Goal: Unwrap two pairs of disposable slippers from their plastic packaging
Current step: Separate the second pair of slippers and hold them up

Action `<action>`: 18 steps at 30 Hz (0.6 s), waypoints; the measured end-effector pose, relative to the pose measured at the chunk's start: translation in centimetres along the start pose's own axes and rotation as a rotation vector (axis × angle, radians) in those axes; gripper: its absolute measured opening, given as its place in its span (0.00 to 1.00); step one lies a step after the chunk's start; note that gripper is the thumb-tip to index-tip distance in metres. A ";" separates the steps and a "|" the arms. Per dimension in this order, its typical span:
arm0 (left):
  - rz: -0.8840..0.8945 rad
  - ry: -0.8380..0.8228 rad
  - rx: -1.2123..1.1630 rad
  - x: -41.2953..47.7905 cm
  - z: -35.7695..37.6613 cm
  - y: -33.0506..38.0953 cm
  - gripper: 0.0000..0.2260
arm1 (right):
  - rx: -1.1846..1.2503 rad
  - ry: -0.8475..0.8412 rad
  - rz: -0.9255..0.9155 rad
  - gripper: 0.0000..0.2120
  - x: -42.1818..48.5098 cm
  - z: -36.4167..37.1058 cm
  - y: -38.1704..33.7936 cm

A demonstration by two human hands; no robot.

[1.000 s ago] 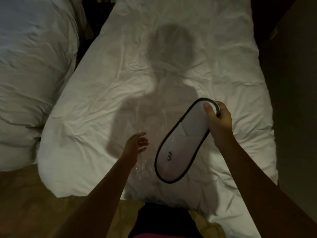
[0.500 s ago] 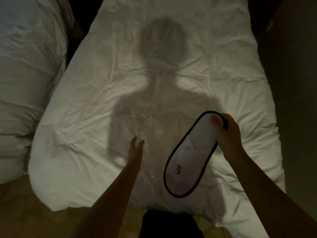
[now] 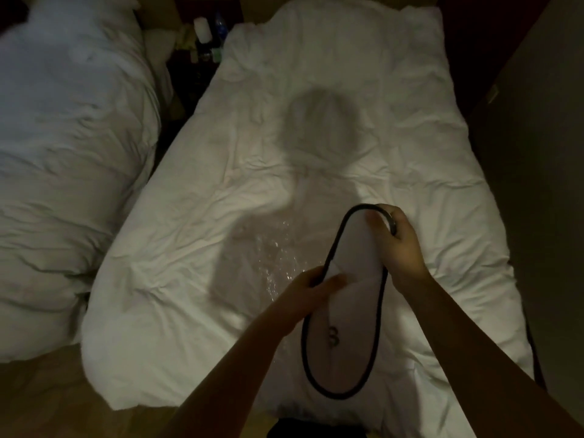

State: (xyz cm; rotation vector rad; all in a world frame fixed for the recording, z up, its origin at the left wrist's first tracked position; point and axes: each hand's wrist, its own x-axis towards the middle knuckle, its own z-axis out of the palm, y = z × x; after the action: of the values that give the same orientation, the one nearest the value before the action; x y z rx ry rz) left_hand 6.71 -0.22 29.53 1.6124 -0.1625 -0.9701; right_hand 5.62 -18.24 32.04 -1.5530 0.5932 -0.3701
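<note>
A white disposable slipper (image 3: 344, 330) with black edging and a small dark logo hangs above the bed, held at both ends. My right hand (image 3: 399, 245) grips its far end, fingers wrapped round the black rim. My left hand (image 3: 311, 287) pinches its left edge near the middle, thumb on top. Whether a second slipper lies stacked behind it I cannot tell. Clear crinkled plastic packaging (image 3: 271, 257) lies flat on the white duvet, just left of the slipper, glinting in the dim light.
The white bed (image 3: 347, 137) fills the middle, with my shadow across it. A second white bed (image 3: 69, 153) stands on the left. A dark nightstand with bottles (image 3: 208, 33) sits between them at the back. A dark wall (image 3: 537, 184) runs along the right.
My left hand, open over the plastic before, has moved right and taken hold of the slipper's left edge. The plastic now lies alone on the duvet. My right hand kept its grip.
</note>
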 end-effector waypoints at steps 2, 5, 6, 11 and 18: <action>0.068 0.080 -0.023 -0.8 -0.3 1.8 0.12 | 0.031 -0.028 -0.016 0.09 -0.5 0.4 -1.6; 0.174 0.162 -0.061 -1.9 -1.1 5.4 0.11 | 0.110 -0.103 0.021 0.18 -1.7 0.9 -3.4; 0.221 0.176 -0.066 -2.3 -1.4 6.7 0.12 | 0.108 -0.134 0.012 0.21 -2.2 1.1 -4.1; 0.350 0.257 -0.026 -4.4 -2.0 13.3 0.11 | 0.019 -0.123 -0.185 0.20 -2.9 2.0 -9.6; 0.652 0.274 -0.109 -9.2 -2.9 25.5 0.13 | 0.019 -0.058 -0.563 0.10 -1.8 1.7 -24.7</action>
State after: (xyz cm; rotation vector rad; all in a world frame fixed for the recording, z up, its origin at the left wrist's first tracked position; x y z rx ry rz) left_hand 12.70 -0.39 56.12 1.4324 -0.4080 -0.2502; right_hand 8.68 -15.94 56.55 -1.6916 0.0943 -0.7476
